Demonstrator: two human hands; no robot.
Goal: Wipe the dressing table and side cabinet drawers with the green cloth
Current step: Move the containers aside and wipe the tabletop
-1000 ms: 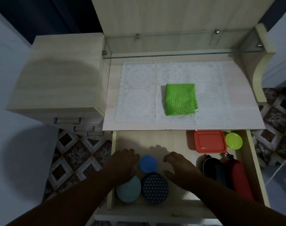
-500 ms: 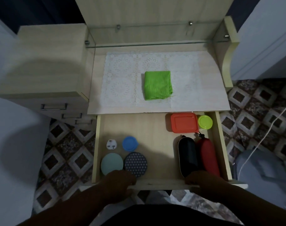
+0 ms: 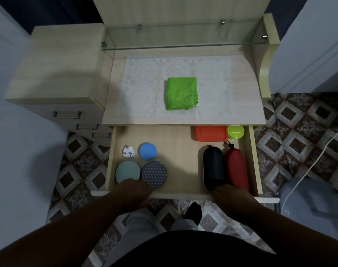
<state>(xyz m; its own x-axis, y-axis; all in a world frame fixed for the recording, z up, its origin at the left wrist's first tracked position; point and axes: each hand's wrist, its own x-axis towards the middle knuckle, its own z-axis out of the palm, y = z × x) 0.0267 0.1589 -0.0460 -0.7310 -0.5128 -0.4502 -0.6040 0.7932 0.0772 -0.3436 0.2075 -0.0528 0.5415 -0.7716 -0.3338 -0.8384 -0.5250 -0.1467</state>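
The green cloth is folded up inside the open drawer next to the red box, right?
Not quite. The green cloth is folded, but the head view shows it lying on the lace mat on top of the dressing table, not inside the open drawer with the red box.

The left hand (image 3: pixel 132 191) covers the near edges of the teal lid (image 3: pixel 127 172) and patterned lid (image 3: pixel 154 174). The right hand (image 3: pixel 229 195) hides the black case's (image 3: pixel 212 166) near end. Both grips' fingertips curl out of sight over the drawer front (image 3: pixel 181 195).
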